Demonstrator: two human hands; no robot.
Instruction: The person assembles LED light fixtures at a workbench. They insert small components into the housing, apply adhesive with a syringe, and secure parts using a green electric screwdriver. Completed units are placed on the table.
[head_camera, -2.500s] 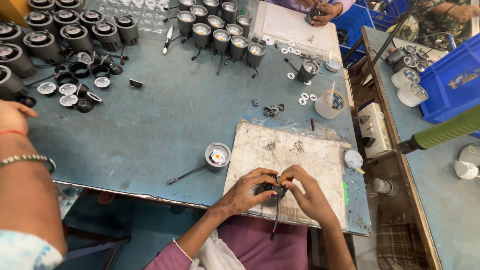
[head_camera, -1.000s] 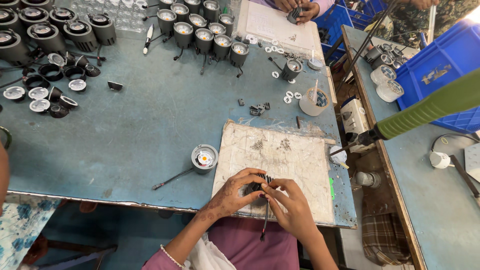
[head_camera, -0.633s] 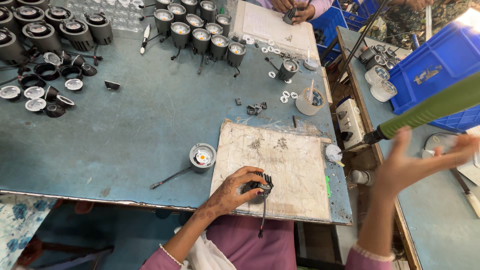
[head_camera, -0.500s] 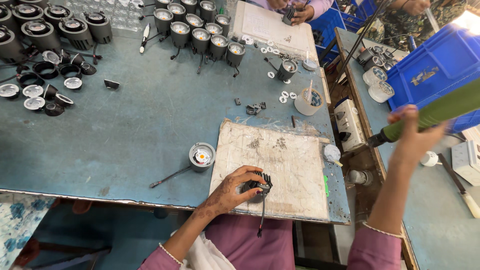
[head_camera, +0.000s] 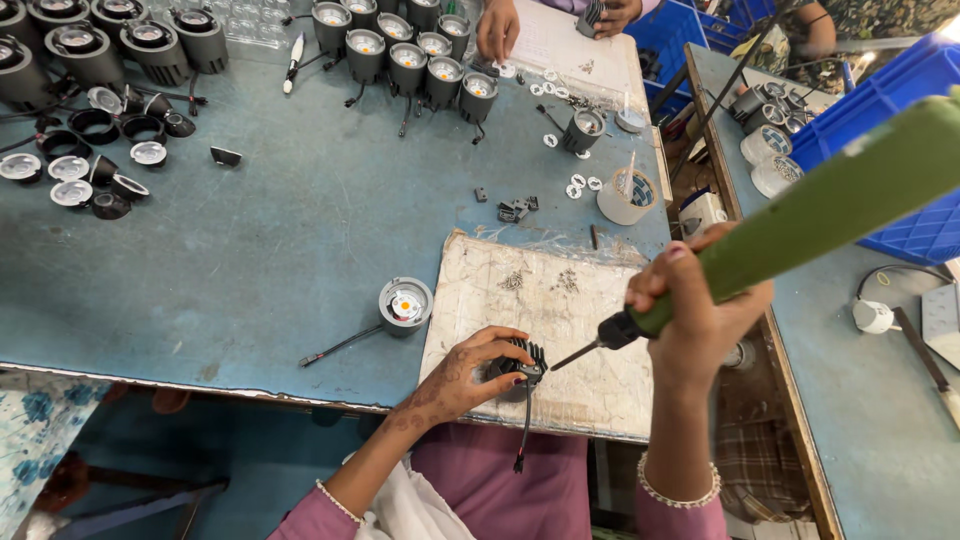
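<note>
I look down on a long blue bench (head_camera: 250, 260), its paint scuffed and stained, with a worn near edge. Near the right end lies a pale, scratched work board (head_camera: 560, 320), and on its near edge my left hand (head_camera: 470, 375) curls round a small dark finned lamp housing (head_camera: 520, 362), fingers closed on it and pressing it to the board. A thin black wire (head_camera: 524, 430) hangs from the housing over the bench edge. My right hand (head_camera: 695, 310) is wrapped tight around a green powered screwdriver (head_camera: 820, 215), whose thick body slants up to the right; its thin bit points down left, the tip just beside the housing.

Just left of the board sits a round grey lamp (head_camera: 405, 303) with a yellow centre, a wire trailing from it. At the far side stands a row of similar lamps (head_camera: 400, 50), and at the far left bigger dark housings (head_camera: 110, 40) with loose rings and lenses (head_camera: 90, 170) spread in front. A roll of white tape (head_camera: 626, 195) stands beyond the board, small white washers (head_camera: 578, 185) next to it.

Another person's hand (head_camera: 497, 28) rests at the far edge. To the right, across a narrow gap, a second bench (head_camera: 850, 400) carries blue bins (head_camera: 900, 120). Below the near edge I see a blue floor (head_camera: 200, 460).
</note>
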